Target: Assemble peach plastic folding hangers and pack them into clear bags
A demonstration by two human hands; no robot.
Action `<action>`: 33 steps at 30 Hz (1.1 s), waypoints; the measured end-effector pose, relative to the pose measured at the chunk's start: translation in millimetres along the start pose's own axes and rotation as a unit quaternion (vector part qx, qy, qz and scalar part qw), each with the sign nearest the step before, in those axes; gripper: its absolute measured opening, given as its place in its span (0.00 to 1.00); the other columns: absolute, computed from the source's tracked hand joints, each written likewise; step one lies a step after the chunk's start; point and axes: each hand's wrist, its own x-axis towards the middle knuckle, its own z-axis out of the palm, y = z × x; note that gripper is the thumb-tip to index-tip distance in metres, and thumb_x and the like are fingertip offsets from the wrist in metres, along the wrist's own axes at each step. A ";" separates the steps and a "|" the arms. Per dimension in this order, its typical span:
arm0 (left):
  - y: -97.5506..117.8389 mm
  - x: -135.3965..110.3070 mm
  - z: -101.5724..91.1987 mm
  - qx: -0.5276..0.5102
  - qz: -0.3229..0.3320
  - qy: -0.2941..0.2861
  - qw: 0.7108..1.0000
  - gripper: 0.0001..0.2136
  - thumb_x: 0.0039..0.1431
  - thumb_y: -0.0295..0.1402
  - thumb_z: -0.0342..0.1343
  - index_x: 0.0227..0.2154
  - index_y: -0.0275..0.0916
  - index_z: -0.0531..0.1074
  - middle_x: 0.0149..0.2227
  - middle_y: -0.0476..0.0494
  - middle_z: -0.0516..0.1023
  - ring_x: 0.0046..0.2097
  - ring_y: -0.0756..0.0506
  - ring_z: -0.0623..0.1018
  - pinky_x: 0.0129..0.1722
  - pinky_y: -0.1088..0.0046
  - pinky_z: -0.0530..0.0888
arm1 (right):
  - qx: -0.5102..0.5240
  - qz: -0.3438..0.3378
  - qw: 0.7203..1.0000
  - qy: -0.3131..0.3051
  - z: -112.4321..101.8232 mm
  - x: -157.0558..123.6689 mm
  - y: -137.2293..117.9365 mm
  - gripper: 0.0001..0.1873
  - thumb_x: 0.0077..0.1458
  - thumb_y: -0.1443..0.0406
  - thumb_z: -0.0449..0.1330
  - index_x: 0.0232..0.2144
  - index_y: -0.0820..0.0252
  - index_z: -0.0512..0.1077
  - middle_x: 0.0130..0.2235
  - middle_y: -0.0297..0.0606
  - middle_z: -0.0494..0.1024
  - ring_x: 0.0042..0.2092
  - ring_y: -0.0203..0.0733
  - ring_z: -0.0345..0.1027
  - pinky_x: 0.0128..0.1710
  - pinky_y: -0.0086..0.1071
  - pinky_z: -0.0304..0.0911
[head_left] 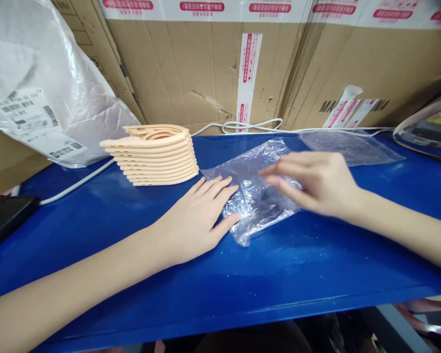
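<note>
Left hand (196, 218): flat, spread apart
Right hand (316, 184): curved; we can't tell its grip
Bag (255, 191): crinkled plastic under both

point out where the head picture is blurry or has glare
Head view: the right hand is motion-blurred, most at its fingertips, while the left hand looks sharper; head view: bright, broken glare on the crinkled plastic bag; head view: softer shine on the blue table.
</note>
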 end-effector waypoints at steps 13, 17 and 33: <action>-22.4 -1.6 -25.2 -0.070 -0.005 -0.176 0.982 0.29 0.72 0.46 0.36 0.71 0.44 0.38 0.73 0.50 0.34 0.72 0.42 0.39 0.70 0.54 0.46 | 0.392 0.329 0.843 -0.165 29.4 -9.3 68.5 0.24 0.50 0.56 0.65 0.43 0.53 0.57 0.26 0.30 0.77 0.24 0.37 0.68 0.17 0.30 0.58; -24.1 -2.3 -31.0 -0.091 -0.016 -0.200 0.976 0.29 0.72 0.45 0.36 0.71 0.46 0.37 0.72 0.54 0.32 0.72 0.44 0.35 0.70 0.54 0.42 | 0.425 0.363 0.808 -0.186 23.8 -6.0 65.4 0.24 0.48 0.58 0.67 0.42 0.52 0.58 0.27 0.32 0.77 0.26 0.39 0.69 0.18 0.30 0.60; -27.8 -1.9 -25.6 -0.073 -0.014 -0.212 0.974 0.41 0.65 0.61 0.37 0.71 0.44 0.32 0.72 0.48 0.27 0.72 0.38 0.34 0.69 0.49 0.44 | 0.625 0.459 0.620 -0.123 9.7 7.8 49.7 0.13 0.50 0.64 0.66 0.33 0.54 0.63 0.31 0.36 0.80 0.34 0.39 0.74 0.43 0.37 0.74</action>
